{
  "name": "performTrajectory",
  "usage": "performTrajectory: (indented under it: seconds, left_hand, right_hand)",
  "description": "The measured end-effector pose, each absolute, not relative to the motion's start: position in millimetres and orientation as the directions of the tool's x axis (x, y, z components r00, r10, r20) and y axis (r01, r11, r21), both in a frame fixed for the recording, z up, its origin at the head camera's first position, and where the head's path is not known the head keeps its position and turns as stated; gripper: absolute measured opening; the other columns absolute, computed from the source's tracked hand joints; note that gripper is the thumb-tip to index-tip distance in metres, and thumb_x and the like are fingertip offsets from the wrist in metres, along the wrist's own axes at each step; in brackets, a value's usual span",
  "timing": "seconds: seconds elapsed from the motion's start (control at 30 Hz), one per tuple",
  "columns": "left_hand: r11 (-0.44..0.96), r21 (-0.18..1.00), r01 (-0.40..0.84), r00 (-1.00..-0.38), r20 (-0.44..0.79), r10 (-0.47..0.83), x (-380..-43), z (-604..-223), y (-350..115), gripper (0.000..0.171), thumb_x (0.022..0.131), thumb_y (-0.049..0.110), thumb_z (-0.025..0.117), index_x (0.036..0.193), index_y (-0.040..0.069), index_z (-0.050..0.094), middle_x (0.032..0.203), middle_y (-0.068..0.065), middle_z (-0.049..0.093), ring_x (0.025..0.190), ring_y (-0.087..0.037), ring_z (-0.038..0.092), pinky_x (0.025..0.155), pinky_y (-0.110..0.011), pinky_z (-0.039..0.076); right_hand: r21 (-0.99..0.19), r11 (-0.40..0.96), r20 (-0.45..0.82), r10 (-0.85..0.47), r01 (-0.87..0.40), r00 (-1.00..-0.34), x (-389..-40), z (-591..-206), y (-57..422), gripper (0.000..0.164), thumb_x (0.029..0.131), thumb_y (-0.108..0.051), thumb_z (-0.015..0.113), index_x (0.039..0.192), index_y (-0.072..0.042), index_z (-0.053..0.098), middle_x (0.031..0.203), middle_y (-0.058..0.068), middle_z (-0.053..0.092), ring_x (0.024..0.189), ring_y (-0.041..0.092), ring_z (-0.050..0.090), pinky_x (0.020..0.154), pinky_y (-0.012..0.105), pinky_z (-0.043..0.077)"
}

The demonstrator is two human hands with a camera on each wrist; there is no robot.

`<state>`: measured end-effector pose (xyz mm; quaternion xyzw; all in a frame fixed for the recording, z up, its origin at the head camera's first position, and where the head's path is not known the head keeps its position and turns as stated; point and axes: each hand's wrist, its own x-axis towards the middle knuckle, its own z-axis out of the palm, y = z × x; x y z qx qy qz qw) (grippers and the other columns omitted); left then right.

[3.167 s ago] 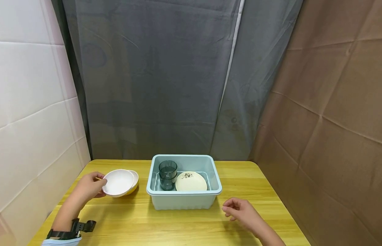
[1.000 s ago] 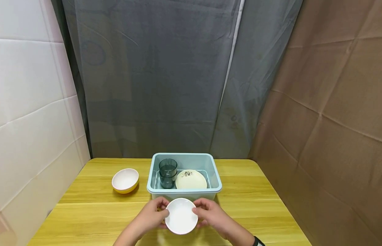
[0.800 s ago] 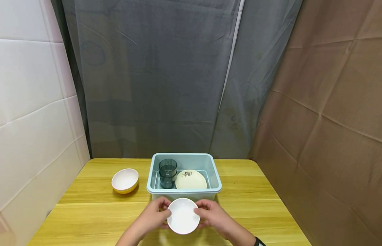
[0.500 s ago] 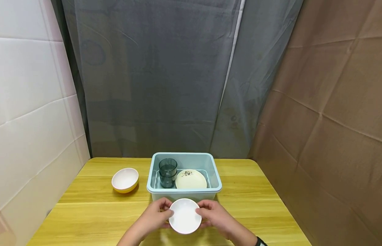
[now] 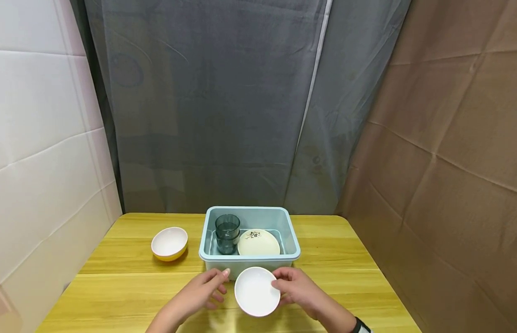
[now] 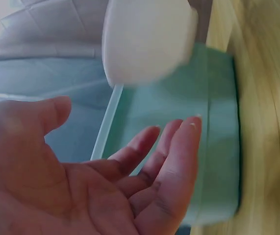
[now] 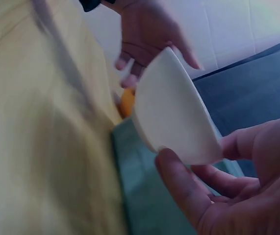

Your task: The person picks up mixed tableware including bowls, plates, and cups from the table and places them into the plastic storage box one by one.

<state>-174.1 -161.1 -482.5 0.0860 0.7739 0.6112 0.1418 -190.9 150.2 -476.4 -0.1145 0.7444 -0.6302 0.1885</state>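
Note:
My right hand (image 5: 302, 292) pinches the right edge of a small white bowl (image 5: 257, 292), thumb at the rim and fingers behind it. The bowl is tilted, its inside facing me, in front of the light blue bin (image 5: 249, 267). In the right wrist view, the bowl's outside (image 7: 171, 110) looks plain white. My left hand (image 5: 200, 292) is just left of the bowl, apart from it, with its fingers spread. The left wrist view shows that palm (image 6: 81, 191) holding nothing, with the bowl beyond the fingertips.
Two stacked dark glass cups (image 5: 227, 233) and a cream plate (image 5: 258, 243) with a floral print sit inside the bin. A bowl (image 5: 169, 244), white inside and yellow outside, stands on the wooden table (image 5: 129, 296) to the left. Cloth walls surround the table.
The left hand took a white bowl from the yellow bowl at left and brought it to the middle. Both hands held it; now the left has let go and the bowl has shifted right.

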Motion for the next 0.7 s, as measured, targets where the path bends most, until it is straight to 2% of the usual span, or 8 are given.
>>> performTrajectory:
  seconds: [0.1,0.3,0.5,0.7]
  left_hand:
    - [0.245,0.968,-0.057,-0.941,-0.135,0.311,-174,-482,-174,0.06,0.117,0.054,0.048,0.125,-0.003,0.066,0.109,-0.015,0.071,0.097,-0.033,0.074,0.081,-0.053,0.065]
    - [0.21,0.973,-0.098,-0.933,-0.163,0.32,-171,-488,-193,0.063,0.118,0.052,0.046,0.13,-0.007,0.064,0.109,-0.014,0.072,0.098,-0.031,0.075,0.084,-0.051,0.065]
    - [0.22,0.969,-0.11,-0.934,-0.177,0.312,-171,-493,-203,0.062,0.119,0.049,0.045,0.132,-0.009,0.063,0.109,-0.013,0.071,0.097,-0.028,0.074,0.084,-0.049,0.065]
    - [0.261,0.959,-0.109,-0.936,-0.188,0.298,-169,-494,-210,0.063,0.117,0.051,0.05,0.131,-0.009,0.063,0.11,-0.014,0.072,0.102,-0.031,0.075,0.086,-0.051,0.065]
  right_hand:
    - [-0.977,0.206,-0.149,-0.459,0.059,-0.876,-195,-462,159,0.025,0.106,-0.008,0.065,0.122,0.012,0.068,0.102,0.005,0.073,0.088,0.019,0.07,0.074,0.04,0.067]
    - [-0.964,0.262,-0.184,-0.533,0.046,-0.826,-209,-421,171,0.026,0.108,-0.009,0.065,0.126,0.009,0.068,0.106,0.006,0.072,0.089,0.019,0.071,0.08,0.041,0.067]
    - [-0.952,0.305,-0.174,-0.534,0.003,-0.827,-234,-387,173,0.026,0.108,-0.011,0.067,0.127,0.007,0.069,0.106,0.007,0.072,0.088,0.02,0.072,0.082,0.041,0.067]
    - [-0.931,0.364,-0.17,-0.498,-0.027,-0.85,-270,-373,176,0.029,0.109,-0.014,0.067,0.13,0.007,0.069,0.108,0.008,0.073,0.09,0.021,0.072,0.083,0.036,0.066]
